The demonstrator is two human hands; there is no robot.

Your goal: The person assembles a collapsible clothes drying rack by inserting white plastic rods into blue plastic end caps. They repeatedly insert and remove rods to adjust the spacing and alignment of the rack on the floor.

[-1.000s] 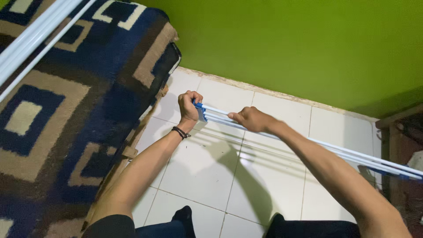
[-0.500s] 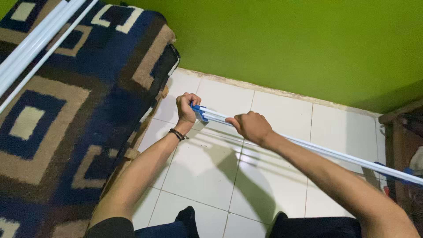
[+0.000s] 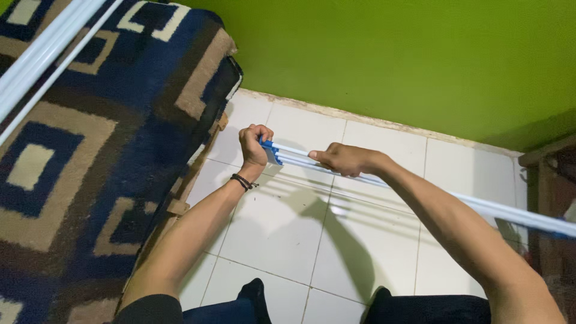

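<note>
A set of thin white rods (image 3: 504, 211) joined by a blue plastic end piece (image 3: 270, 151) stretches from the middle of the view to the right edge, held above the tiled floor. My left hand (image 3: 254, 144) is closed around the blue end piece; a dark band circles that wrist. My right hand (image 3: 343, 159) grips the white rods just to the right of the end piece, fingers wrapped over them.
A blue, brown and cream patterned blanket (image 3: 90, 156) covers a mattress on the left. More white rods (image 3: 42, 57) cross the top left corner. White floor tiles (image 3: 282, 228) meet a green wall (image 3: 390, 54). Dark wooden furniture (image 3: 549, 168) stands at the right edge.
Both hands have shifted slightly left and down in view with the rods. My right hand has slid a little along the rods, and the rods now lie flatter.
</note>
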